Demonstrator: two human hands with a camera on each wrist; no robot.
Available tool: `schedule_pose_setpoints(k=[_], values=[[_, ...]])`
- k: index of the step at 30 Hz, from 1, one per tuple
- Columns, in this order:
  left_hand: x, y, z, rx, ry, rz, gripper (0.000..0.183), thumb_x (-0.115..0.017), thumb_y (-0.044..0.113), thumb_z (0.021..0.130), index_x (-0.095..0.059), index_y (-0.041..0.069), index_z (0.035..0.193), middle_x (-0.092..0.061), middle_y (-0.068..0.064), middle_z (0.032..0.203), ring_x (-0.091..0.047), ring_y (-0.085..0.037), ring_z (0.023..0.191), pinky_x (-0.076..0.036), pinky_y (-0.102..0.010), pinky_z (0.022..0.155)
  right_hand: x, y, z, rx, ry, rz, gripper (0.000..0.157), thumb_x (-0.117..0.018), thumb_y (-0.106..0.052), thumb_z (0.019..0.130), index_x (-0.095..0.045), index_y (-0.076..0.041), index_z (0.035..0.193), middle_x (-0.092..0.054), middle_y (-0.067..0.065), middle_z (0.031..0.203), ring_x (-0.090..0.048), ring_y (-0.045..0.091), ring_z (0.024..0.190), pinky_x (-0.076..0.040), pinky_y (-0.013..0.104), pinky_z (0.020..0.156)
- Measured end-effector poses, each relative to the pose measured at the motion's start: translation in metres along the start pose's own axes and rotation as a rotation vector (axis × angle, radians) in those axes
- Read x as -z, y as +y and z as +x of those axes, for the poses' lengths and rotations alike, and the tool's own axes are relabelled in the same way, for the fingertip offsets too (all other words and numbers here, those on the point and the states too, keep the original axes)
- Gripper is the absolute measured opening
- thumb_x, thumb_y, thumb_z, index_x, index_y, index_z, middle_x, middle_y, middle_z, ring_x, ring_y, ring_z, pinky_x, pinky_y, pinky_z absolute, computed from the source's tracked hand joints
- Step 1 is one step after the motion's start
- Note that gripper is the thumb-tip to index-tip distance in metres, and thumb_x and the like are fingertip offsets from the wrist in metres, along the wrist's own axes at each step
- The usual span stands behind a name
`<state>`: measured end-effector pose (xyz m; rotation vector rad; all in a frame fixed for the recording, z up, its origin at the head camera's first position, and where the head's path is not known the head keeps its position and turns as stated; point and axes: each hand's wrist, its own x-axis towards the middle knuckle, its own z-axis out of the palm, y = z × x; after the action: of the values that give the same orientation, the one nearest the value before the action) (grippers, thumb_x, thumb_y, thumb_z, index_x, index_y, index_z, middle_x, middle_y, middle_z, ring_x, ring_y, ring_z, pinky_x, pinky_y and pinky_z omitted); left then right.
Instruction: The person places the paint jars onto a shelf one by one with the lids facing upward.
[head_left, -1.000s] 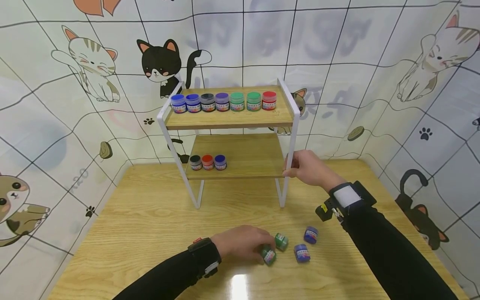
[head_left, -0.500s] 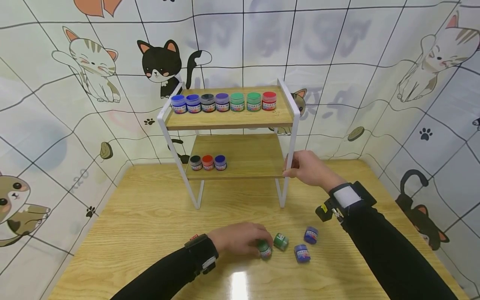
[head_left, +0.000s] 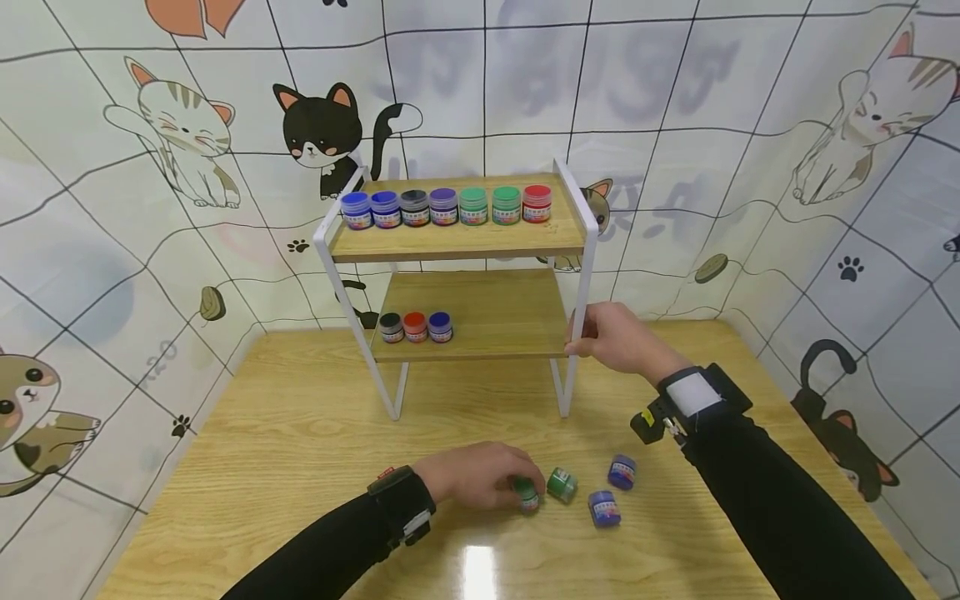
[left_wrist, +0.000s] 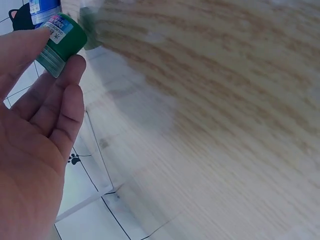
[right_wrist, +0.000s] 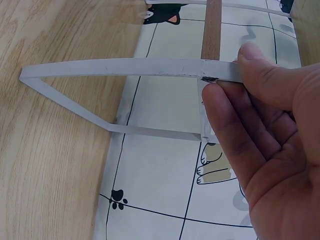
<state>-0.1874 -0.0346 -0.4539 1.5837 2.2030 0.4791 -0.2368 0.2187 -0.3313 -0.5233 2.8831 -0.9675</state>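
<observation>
My left hand [head_left: 483, 475] pinches a small green paint jar [left_wrist: 64, 42] between thumb and fingers, low over the table. Just right of it a second green paint jar [head_left: 562, 484] lies on its side. Two blue-purple paint jars [head_left: 604, 508] lie farther right. My right hand [head_left: 618, 337] grips the white metal frame [right_wrist: 135, 67] of a two-tier rack at its right front leg, level with the lower shelf [head_left: 502, 312]. In the right wrist view thumb and fingers close around that white bar.
Along the rack's upper shelf [head_left: 450, 243] stands a row of several paint jars in blue, black, purple, green and red. Black, red and blue jars [head_left: 416, 327] stand at the left of the lower shelf. A cat-patterned sheet [head_left: 480, 92] encloses the wooden table [head_left: 300, 467].
The left hand has drawn its green jar slightly left and up, away from the other green jar, and the jar has turned more upright. The right hand keeps its hold on the rack.
</observation>
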Motion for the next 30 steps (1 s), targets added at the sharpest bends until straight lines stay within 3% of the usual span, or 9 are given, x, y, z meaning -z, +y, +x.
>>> schedule_pose_setpoints(k=[11,18,30], values=[[0.003,0.0,-0.001,0.04,-0.005,0.026,0.027,-0.065,0.026,0.093,-0.065,0.027,0.121,-0.066,0.014,0.121,-0.059,0.006,0.106,-0.046,-0.014,0.093,0.0,0.001,0.0,-0.002,0.003,-0.007,0.007,-0.07,-0.01,0.09,-0.066,-0.005,0.093,-0.07,0.007,0.087,-0.062,0.019,0.08,-0.053,0.035,0.074],[0.006,0.0,-0.001,0.025,-0.005,0.015,0.028,-0.066,0.026,0.093,-0.065,0.024,0.121,-0.066,0.013,0.121,-0.059,0.006,0.103,-0.046,-0.012,0.09,-0.001,0.001,0.0,0.0,0.003,-0.018,0.007,-0.07,-0.011,0.089,-0.067,-0.006,0.092,-0.07,0.006,0.085,-0.063,0.019,0.079,-0.052,0.035,0.073],[0.02,0.001,-0.007,0.072,0.009,0.054,0.03,-0.066,0.024,0.093,-0.065,0.025,0.123,-0.065,0.014,0.124,-0.059,0.003,0.109,-0.047,-0.017,0.095,-0.001,0.001,0.0,-0.001,0.0,0.002,0.007,-0.07,-0.011,0.089,-0.066,-0.006,0.092,-0.07,0.007,0.086,-0.063,0.019,0.08,-0.053,0.035,0.074]])
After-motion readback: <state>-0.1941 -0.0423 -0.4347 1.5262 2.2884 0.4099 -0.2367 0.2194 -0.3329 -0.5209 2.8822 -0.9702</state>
